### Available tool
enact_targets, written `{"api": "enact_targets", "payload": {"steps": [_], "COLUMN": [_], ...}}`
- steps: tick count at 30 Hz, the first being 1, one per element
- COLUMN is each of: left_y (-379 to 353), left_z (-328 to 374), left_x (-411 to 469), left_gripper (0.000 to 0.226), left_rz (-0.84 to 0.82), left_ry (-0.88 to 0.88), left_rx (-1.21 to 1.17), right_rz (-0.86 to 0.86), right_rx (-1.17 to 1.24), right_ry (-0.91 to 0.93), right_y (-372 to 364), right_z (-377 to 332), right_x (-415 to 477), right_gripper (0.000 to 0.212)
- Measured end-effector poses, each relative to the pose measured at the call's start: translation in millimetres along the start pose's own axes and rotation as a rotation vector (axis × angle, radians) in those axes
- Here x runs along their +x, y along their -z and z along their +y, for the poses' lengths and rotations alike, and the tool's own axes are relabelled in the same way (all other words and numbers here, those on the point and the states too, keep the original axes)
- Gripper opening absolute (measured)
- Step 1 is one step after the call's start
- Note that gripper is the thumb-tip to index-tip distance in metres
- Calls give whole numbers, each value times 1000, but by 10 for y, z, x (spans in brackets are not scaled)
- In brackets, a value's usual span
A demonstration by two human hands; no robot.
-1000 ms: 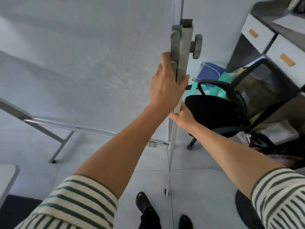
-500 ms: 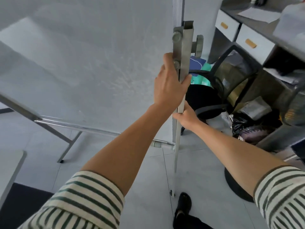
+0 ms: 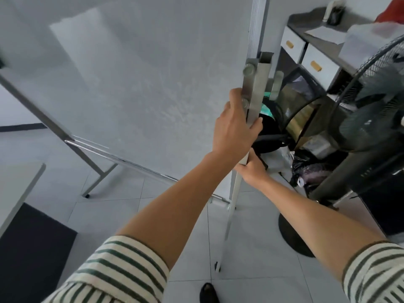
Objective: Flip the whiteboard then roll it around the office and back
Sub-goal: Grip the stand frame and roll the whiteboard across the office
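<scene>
Both my hands on the whiteboard [image 3: 142,88] stand's metal post [image 3: 254,99], left hand [image 3: 235,125] wrapped around it high, right hand [image 3: 251,169] gripping it just below, board filling the view ahead, fan [image 3: 371,119] close by on my right.

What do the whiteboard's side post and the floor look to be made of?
Side post: seemingly metal, dull grey brushed finish, hollow square section open at the top. Floor: likely ceramic tile, pale grey and faintly glossy, with thin grout lines between large squares.
</scene>
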State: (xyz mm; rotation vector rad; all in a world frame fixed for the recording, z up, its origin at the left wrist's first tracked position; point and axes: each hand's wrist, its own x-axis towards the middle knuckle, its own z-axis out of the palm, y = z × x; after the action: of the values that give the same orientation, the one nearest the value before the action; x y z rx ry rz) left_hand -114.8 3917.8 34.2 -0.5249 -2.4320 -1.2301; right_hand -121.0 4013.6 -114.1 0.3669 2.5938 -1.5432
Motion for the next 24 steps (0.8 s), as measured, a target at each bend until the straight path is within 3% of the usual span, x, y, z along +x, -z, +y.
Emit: {"api": "enact_targets", "payload": {"steps": [6,14,24], "left_y": [-20,15,185], "left_z": [395,1002,1562], "left_x": [-589,-1451,-2433], "left_gripper": [54,53,53], "left_rz": [52,67,-26], "left_ry": [71,110,62], "left_rx": [27,26,-10], "right_rz": [-33,-112,-55], "right_rx": [-47,-114,-51], "right_ry": [53,72,36], "right_y": [196,419,489], "right_z": [216,550,927], "right_x": [-632,-1549,-2722], "right_gripper": [36,52,58]}}
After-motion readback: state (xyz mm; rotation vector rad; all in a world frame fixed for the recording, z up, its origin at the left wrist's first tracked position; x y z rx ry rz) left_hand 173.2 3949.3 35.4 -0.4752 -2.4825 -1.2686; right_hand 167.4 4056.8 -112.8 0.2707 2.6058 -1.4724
